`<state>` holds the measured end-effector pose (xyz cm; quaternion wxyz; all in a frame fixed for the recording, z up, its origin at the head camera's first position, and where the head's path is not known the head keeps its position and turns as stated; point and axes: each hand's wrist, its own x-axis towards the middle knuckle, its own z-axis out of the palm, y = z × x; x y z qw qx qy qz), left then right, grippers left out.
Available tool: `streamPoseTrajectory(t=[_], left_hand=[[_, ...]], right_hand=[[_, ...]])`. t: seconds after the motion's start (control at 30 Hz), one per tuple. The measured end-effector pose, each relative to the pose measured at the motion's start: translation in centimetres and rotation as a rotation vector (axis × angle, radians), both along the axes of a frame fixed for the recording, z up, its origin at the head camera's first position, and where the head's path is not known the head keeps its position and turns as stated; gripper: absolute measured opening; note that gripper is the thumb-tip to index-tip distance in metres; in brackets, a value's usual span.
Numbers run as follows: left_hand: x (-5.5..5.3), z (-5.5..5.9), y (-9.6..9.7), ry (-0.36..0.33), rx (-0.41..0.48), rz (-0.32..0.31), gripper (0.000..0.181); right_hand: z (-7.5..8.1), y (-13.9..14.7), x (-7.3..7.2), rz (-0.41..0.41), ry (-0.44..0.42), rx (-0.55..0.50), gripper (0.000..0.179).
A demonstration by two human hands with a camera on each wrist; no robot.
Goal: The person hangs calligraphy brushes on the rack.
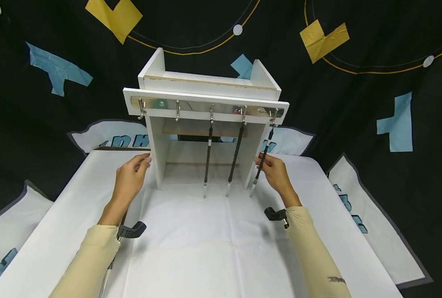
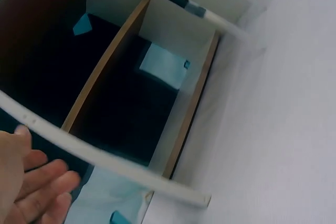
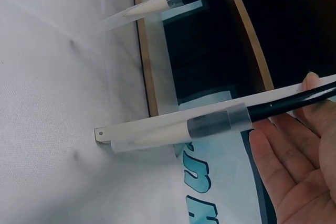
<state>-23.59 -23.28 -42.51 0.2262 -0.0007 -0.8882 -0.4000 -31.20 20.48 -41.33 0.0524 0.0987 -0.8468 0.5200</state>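
Note:
A white wooden shelf [image 1: 209, 86] stands on the table with a rail of metal hooks across its front. From the rail hang three dark-handled brushes: a left brush [image 1: 208, 155], a middle brush [image 1: 236, 153] and a right brush [image 1: 264, 157], clear caps over their tips. My left hand [image 1: 131, 176] is at the left side panel [image 2: 118, 163], its thumb by the front edge and its fingers loosely bent outside. At the right side panel [image 3: 210, 110] is my right hand [image 1: 276, 171], thumb tip at the edge, fingers fairly straight behind the right brush.
A white cloth covers the table [image 1: 191, 244]. Under my left forearm lies a thin rod with a clear end [image 1: 107, 275], mostly hidden. A black curtain [image 1: 213, 25] with taped coloured pieces hangs behind. White lettered sheets [image 1: 377, 223] border the table.

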Motion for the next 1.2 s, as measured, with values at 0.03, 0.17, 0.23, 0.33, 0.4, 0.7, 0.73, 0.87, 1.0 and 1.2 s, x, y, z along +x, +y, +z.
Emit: streamPoseTrajectory(t=[0.03, 0.17, 0.23, 0.33, 0.4, 0.7, 0.73, 0.87, 1.0, 1.2], left_hand=[[0.4, 0.0, -0.4, -0.006, -0.02, 0.004, 0.045], [2.4, -0.2, -2.1, -0.055, -0.089, 0.003, 0.043], [3.3, -0.4, -2.9, -0.096, -0.128, 0.001, 0.042], [4.9, -1.0, -3.8, -0.167, -0.21, -0.005, 0.039], [6.1, -1.5, -4.2, -0.212, -0.266, -0.008, 0.037], [11.3, -4.0, -3.6, -0.254, -0.469, 0.019, 0.043], [11.7, -4.1, -3.4, -0.247, -0.479, 0.022, 0.044], [12.7, -4.7, -2.8, -0.212, -0.486, 0.028, 0.044], [13.0, -5.1, -2.6, -0.224, -0.461, 0.023, 0.044], [13.0, -5.8, -2.5, -0.265, -0.444, 0.023, 0.047]], right_hand=[[0.0, 0.0, 0.0, -0.006, 0.004, 0.012, 0.05], [-0.1, 0.0, 0.1, -0.006, 0.027, 0.045, 0.047], [-0.1, 0.1, 0.3, 0.001, 0.035, 0.046, 0.049], [-0.2, 0.3, 0.4, 0.009, 0.033, 0.045, 0.052], [-0.3, 0.3, 0.5, 0.01, 0.027, 0.04, 0.053], [-0.2, -0.1, 0.5, -0.007, 0.043, 0.042, 0.05], [-0.2, -0.1, 0.5, -0.007, 0.043, 0.044, 0.05], [-0.2, -0.1, 0.5, -0.003, 0.05, 0.044, 0.045], [-0.2, 0.0, 0.5, 0.003, 0.054, 0.045, 0.046], [-0.2, -0.1, 0.5, 0.012, 0.038, 0.037, 0.051]])
